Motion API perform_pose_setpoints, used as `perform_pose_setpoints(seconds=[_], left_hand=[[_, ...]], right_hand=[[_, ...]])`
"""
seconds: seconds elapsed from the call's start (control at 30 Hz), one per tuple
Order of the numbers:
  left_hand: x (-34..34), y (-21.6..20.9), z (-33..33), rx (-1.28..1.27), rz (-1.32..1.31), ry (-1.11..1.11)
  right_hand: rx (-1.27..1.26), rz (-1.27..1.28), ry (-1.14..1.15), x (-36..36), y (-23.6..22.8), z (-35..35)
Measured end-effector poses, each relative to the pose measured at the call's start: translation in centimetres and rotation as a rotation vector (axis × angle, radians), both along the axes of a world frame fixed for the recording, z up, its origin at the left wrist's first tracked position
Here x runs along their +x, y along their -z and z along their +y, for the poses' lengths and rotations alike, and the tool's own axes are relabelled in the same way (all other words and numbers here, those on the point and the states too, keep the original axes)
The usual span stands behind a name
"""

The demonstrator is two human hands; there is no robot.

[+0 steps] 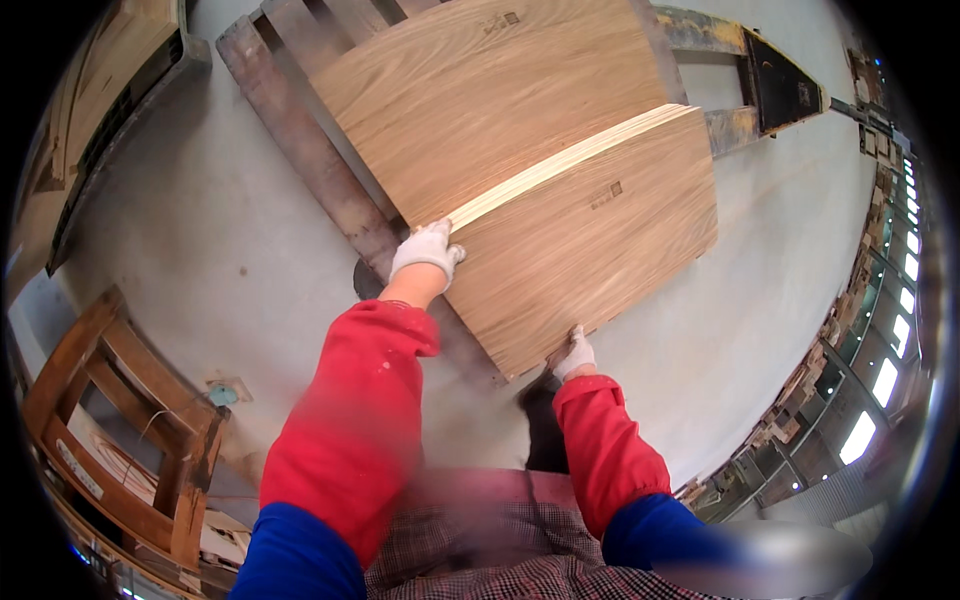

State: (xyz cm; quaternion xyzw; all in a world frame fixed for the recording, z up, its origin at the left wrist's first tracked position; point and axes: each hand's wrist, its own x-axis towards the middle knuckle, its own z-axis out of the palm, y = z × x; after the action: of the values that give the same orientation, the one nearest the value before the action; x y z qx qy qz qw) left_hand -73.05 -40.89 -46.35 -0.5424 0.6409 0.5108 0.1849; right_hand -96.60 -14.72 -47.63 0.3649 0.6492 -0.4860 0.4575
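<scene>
A wood-grain board lies nearest me, slightly askew, with a small dark mark printed on its face. Along its far side runs a pale strip of layered edges, and beyond that is another wood-grain board of the same look. My left hand, in a white glove, is closed round the near board's left corner, beside the pale strip. At the near edge, my right hand, also gloved, grips the same board with the thumb on top; its other fingers are hidden underneath.
Under the boards is a worn wooden pallet. A yellow and black pallet jack reaches in from the right. More boards are stacked at the far left. A brown wooden frame stands at the lower left on the pale floor.
</scene>
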Motion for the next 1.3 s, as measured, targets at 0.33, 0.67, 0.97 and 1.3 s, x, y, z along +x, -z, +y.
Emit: perform_pose_setpoints(seconds=[0.33,0.67,0.97,1.3], left_hand=[[1.1,0.8,0.1,-0.031,0.090,-0.071],[0.7,0.0,-1.8,0.065,-0.189,0.109],[0.9,3.1,-0.9,0.068,-0.127,0.095],[-15.1,5.0,-9.7,-0.001,-0.133,0.219]], right_hand=[[-0.028,0.105,-0.084,0.4,3.0,2.3],[0.217,0.417,-1.061,-1.8,2.4,1.5],[-0.005,0.276,-0.315,-3.0,2.5,0.8],[-0.035,0.384,-0.328,-22.2,0.5,-7.6]])
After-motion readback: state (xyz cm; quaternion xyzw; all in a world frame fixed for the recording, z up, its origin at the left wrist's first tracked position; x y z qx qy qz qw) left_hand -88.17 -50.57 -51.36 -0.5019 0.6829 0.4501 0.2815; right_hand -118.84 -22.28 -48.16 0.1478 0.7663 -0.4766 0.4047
